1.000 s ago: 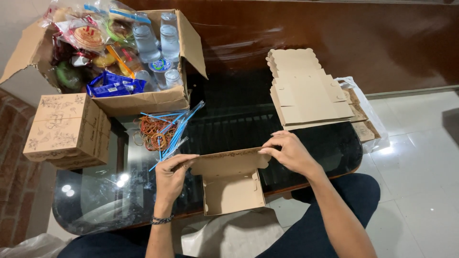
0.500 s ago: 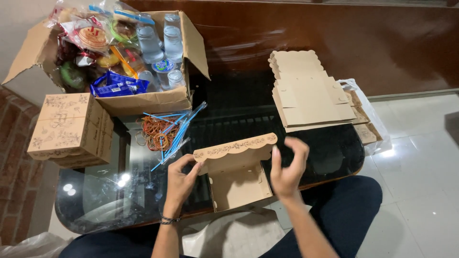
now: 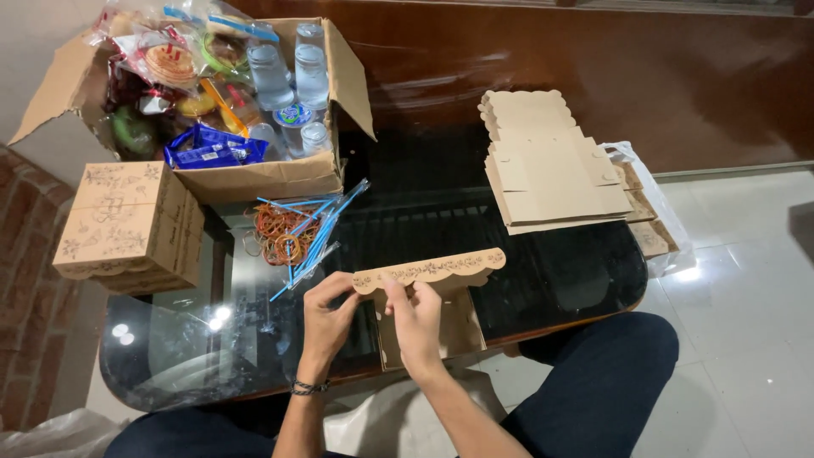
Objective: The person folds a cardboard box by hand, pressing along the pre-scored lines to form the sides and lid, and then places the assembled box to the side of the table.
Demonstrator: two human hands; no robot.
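Closest to the person, both hands are on a flat brown cardboard box piece with a wavy printed edge (image 3: 428,293). It lies at the near edge of the dark glass table (image 3: 551,280), just in front of the person's knees. The left hand (image 3: 326,318) pinches the left end of the wavy flap between thumb and fingers. The right hand (image 3: 415,318) is right beside it, with its fingers closed on the same flap near the middle. The two hands are close together, nearly touching.

To fold this flap well, I think the hands should press along the crease line, not just at one spot, so the wavy edge stays straight. Thin card like this can bend in the wrong place, so slow, even pushing looks best. The far right end of the flap has no hand on it and could droop.

A little farther away lies a heap of orange rubber bands (image 3: 280,236) with a bunch of thin blue plastic straws (image 3: 318,229) across it. To the left stands a pile of finished brown printed boxes (image 3: 127,225). To the right is a stack of flat unfolded brown box pieces (image 3: 547,165), with a white plastic bag (image 3: 649,203) just beside it.

Farthest off is a big open cardboard carton (image 3: 263,178) full of snack packets and clear water bottles (image 3: 288,72).
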